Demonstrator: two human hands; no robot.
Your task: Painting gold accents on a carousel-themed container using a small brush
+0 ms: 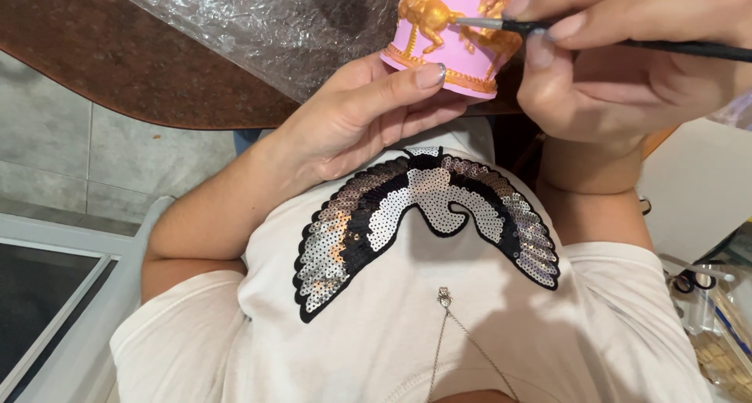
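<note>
A pink round carousel ornament with gold horses and a gold rim [454, 43] sits at the top of the view, at the near edge of the worktop, and its upper part is cut off by the frame. Its wall is smooth pink; the raised horses and the band around the base are painted gold. The left hand [360, 121] cups the ornament's base from below and beside, its fingers [407, 78] wrapped against the gold rim, thumb lying along it. The right hand [611, 66] pinches a thin black-handled paintbrush with a metal ferrule [533, 28]; its fingers [564, 25] are clenched on the handle near the ferrule. The brush tip meets one gold horse, though the bristles themselves are too small to make out, and the handle's far end runs off the right edge.

A sheet of clear crinkled plastic film [258, 23] lies on the dark brown rounded worktop [117, 66], reaching under or behind the ornament; where it ends there is hidden. Below the hands, the person's white shirt with a sequinned wing-shaped patch [427, 215] fills the middle, a thin chain hanging over it. Grey floor tiles [55, 152] show at left, beside a white frame. At right, a white surface and a clear container of small items, with scissors, are only partly visible.
</note>
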